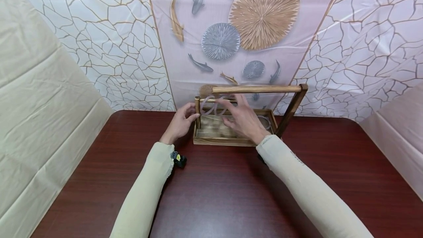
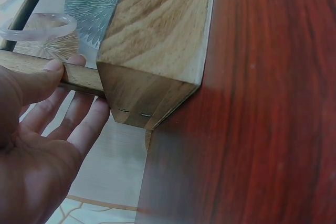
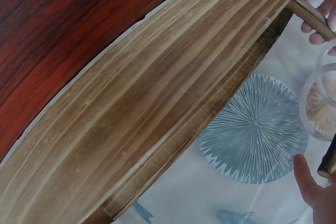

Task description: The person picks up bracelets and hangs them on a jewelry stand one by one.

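A wooden stand has a shallow tray base (image 1: pixel 228 142), a short left post (image 1: pixel 198 115) and a tall right post (image 1: pixel 290 111). My left hand (image 1: pixel 180 122) grips the short post between thumb and fingers; the left wrist view shows the thumb (image 2: pixel 50 74) on it. Two translucent rings (image 2: pixel 44 29) encircle a thin bar that runs from this post. My right hand (image 1: pixel 242 116) reaches over the tray with thumb and fingers spread, its index fingertip overlapping the nearer ring (image 1: pixel 218 110) in the head view. The right wrist view shows its thumb (image 3: pixel 305 179) apart from the rings.
Another translucent ring (image 1: pixel 265 121) lies inside the tray's right side. A higher wooden bar (image 1: pixel 257 89) extends left from the tall post, above the right hand. The stand sits near the back of the dark red table (image 1: pixel 211 194), before a patterned curtain (image 1: pixel 185 69).
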`<state>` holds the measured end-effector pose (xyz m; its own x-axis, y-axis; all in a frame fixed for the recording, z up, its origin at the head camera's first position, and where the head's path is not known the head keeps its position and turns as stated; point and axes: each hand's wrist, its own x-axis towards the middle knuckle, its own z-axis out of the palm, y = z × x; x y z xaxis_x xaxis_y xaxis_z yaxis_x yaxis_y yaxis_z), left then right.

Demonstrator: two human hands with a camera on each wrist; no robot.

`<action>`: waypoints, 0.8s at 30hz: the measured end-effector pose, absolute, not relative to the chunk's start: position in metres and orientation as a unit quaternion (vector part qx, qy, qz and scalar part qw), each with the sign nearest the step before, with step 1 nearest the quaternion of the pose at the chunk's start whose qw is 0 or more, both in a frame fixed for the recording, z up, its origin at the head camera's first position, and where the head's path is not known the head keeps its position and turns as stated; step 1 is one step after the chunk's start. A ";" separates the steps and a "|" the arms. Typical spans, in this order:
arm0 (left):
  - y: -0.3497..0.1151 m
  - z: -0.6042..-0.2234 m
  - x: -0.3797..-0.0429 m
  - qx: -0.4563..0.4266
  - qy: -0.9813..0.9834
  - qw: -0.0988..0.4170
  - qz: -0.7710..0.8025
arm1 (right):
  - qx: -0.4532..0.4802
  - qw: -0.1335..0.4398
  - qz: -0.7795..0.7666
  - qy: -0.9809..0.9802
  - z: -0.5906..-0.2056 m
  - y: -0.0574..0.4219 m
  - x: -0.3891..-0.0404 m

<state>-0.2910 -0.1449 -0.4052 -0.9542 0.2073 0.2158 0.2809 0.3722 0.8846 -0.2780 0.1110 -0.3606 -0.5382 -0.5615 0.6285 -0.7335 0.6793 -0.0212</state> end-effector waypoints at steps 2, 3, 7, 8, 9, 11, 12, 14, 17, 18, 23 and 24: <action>-0.145 -0.405 -0.291 -0.148 -0.828 0.034 -0.540 | 0.364 0.299 0.143 -0.870 -0.360 0.112 -0.278; -0.145 -0.405 -0.291 -0.149 -0.828 0.034 -0.539 | 0.359 0.297 0.144 -0.873 -0.360 0.113 -0.277; -0.145 -0.405 -0.291 -0.151 -0.827 0.034 -0.540 | 0.344 0.290 0.152 -0.880 -0.359 0.116 -0.275; -0.145 -0.405 -0.291 -0.151 -0.826 0.035 -0.541 | 0.343 0.289 0.156 -0.880 -0.359 0.117 -0.275; -0.145 -0.406 -0.291 -0.151 -0.826 0.035 -0.542 | 0.341 0.288 0.158 -0.881 -0.359 0.117 -0.274; -0.144 -0.406 -0.291 -0.153 -0.824 0.036 -0.544 | 0.336 0.284 0.162 -0.883 -0.359 0.119 -0.273; -0.144 -0.405 -0.291 -0.154 -0.824 0.035 -0.544 | 0.333 0.282 0.164 -0.885 -0.359 0.120 -0.272; -0.144 -0.405 -0.291 -0.154 -0.823 0.034 -0.545 | 0.326 0.277 0.167 -0.888 -0.359 0.122 -0.270; -0.144 -0.405 -0.290 -0.155 -0.824 0.034 -0.544 | 0.313 0.270 0.174 -0.894 -0.360 0.126 -0.268; -0.144 -0.404 -0.290 -0.155 -0.823 0.033 -0.545 | 0.310 0.269 0.176 -0.894 -0.360 0.127 -0.268; -0.144 -0.404 -0.289 -0.156 -0.823 0.033 -0.545 | 0.299 0.271 0.186 -0.896 -0.362 0.130 -0.265; -0.144 -0.404 -0.289 -0.156 -0.822 0.033 -0.546 | 0.299 0.272 0.188 -0.895 -0.362 0.130 -0.265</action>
<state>-0.2894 -0.1442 -0.4037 -0.9493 0.2207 0.2237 0.2918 0.3547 0.8883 -0.2648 0.1305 -0.3620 -0.6741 -0.4327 0.5987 -0.6366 0.7514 -0.1738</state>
